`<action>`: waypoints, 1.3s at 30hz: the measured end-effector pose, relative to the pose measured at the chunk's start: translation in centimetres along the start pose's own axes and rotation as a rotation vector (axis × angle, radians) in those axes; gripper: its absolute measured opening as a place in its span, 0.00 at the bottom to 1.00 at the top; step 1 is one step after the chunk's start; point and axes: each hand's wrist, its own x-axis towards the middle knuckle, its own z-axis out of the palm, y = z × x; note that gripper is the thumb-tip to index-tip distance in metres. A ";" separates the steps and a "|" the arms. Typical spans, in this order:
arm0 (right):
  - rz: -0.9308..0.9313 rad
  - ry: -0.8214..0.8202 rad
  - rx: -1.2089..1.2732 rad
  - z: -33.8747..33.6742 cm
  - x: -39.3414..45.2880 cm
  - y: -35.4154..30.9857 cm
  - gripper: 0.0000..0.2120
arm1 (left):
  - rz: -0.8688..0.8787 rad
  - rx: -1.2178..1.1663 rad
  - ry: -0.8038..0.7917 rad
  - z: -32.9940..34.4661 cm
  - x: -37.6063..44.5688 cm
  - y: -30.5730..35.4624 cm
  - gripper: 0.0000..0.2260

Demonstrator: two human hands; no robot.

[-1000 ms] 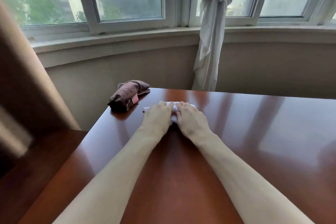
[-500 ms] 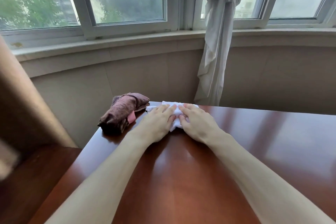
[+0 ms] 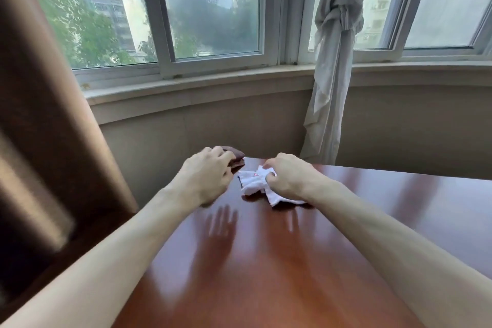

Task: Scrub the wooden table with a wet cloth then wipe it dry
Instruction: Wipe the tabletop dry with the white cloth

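The glossy reddish wooden table (image 3: 279, 269) fills the lower part of the head view. A crumpled white cloth (image 3: 254, 184) lies near the table's far left corner. My right hand (image 3: 291, 177) grips its right side, fingers curled into the fabric. A dark brown cloth (image 3: 237, 156) sits at the very corner, mostly hidden behind my left hand (image 3: 206, 176). That hand reaches over the brown cloth with its fingers bent down onto it; whether it grips the cloth is hidden.
A brown curtain (image 3: 40, 120) hangs close on the left. A knotted grey curtain (image 3: 332, 82) hangs behind the table's far edge, below the window sill (image 3: 213, 85). The table's left edge runs diagonally just under my left forearm.
Both hands were pressed flat on the white cloth. Now my left hand has left it and moved to the brown cloth, while my right hand has bunched the white cloth up.
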 end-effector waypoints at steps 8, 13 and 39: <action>-0.001 0.056 0.331 5.4 7.7 -5.8 0.20 | -0.125 -0.358 0.007 6.3 -3.3 -4.6 0.23; -0.026 0.045 0.382 7.3 12.5 -7.0 0.21 | -0.099 -0.285 0.080 8.4 -3.0 -4.3 0.22; 0.003 0.108 0.026 8.1 1.5 4.3 0.25 | -0.308 -0.472 -0.113 8.2 2.0 -1.7 0.30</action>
